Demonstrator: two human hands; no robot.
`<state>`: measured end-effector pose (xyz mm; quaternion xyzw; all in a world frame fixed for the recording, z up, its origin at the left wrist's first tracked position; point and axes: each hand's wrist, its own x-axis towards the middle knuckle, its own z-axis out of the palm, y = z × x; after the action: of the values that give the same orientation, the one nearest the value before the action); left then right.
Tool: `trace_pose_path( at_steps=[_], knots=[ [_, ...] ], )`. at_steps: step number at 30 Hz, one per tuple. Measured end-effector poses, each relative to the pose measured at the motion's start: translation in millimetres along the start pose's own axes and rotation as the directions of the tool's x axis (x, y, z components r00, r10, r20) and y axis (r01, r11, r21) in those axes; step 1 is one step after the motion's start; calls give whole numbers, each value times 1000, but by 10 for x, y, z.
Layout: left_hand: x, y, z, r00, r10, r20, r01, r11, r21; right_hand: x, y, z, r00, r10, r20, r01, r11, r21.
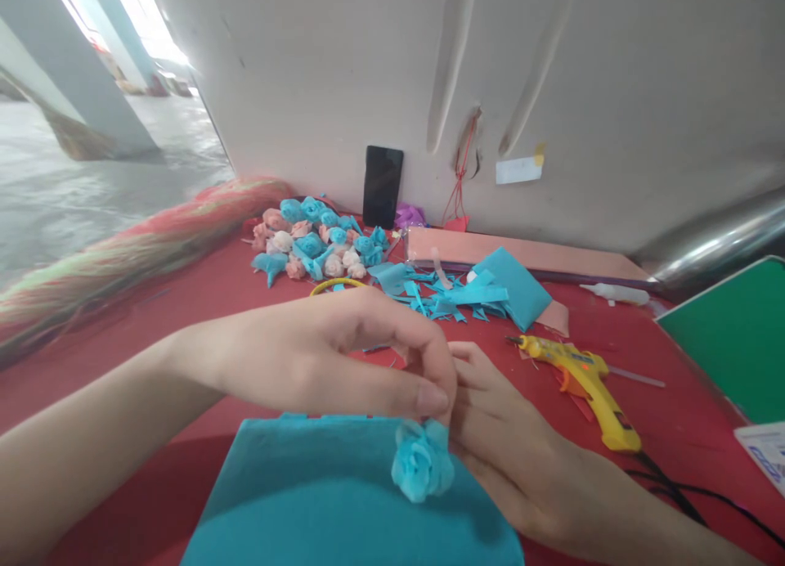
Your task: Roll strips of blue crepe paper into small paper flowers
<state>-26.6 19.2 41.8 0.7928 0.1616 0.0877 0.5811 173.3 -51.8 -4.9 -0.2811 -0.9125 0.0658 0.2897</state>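
Note:
My left hand point(343, 357) reaches across from the left with its fingers curled and pinched on the top of a small blue paper flower point(422, 461). The flower sits on the upper edge of a large blue felt sheet point(319, 500) close to me. My right hand point(509, 443) comes in from the lower right, its fingers bent and pressed against the back of the same flower, partly hidden behind my left fingers.
A yellow glue gun point(585, 382) with a black cord lies right of my hands on the red table point(202, 304). Farther back lie a pile of blue and pink paper flowers point(319, 239), blue paper scraps point(454, 292), a pink sheet point(527, 255), a black phone point(382, 186) and a green board point(733, 337).

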Motion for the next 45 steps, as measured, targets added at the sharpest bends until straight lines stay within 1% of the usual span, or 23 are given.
trace_pose_path(
  at_steps=[4,8,11,15,17,19,23,25,28,31,34,37,39,42,45],
  knots=[
    [21,3,6,999,-23,26,27,989,-149,22,-8,-46,998,5,56,-9,997,72],
    [60,-8,29,998,-28,50,39,971,-235,31,-4,-42,996,8,88,-21,990,140],
    [82,-21,51,997,-22,70,40,961,-273,11,-5,-22,995,29,100,-47,982,184],
    [73,-35,62,990,-9,138,53,947,-316,-16,-4,-5,994,44,100,-69,963,261],
    [59,-40,60,990,6,140,41,942,-332,-18,10,-6,993,53,108,-82,955,285],
    [48,-46,57,993,17,114,23,941,-338,-14,33,-13,992,53,114,-83,957,279],
    [39,-57,53,997,40,63,-18,948,-318,-11,80,-30,993,38,111,-69,953,294],
    [36,-61,54,997,46,55,-26,949,-314,-11,92,-38,996,19,89,-46,945,323],
    [32,-72,54,997,49,51,-31,950,-311,-13,98,-41,998,21,55,-38,944,329],
    [31,-90,50,998,61,34,-49,956,-290,-17,106,-35,998,36,49,-48,956,290],
    [26,-88,40,999,43,-1,-41,963,-266,-16,118,-30,997,56,45,-65,970,233],
    [1,-42,20,999,35,5,-33,971,-237,1,124,-34,999,39,28,-43,985,168],
    [-29,5,4,1000,13,-3,-14,986,-165,14,123,-36,1000,14,17,-16,992,127],
    [-72,65,-13,998,-59,-31,59,998,-1,19,113,-26,1000,-11,-8,11,994,107],
    [-86,89,-8,998,-56,-27,58,993,104,7,105,-9,1000,-18,4,17,991,130]
  ],
)
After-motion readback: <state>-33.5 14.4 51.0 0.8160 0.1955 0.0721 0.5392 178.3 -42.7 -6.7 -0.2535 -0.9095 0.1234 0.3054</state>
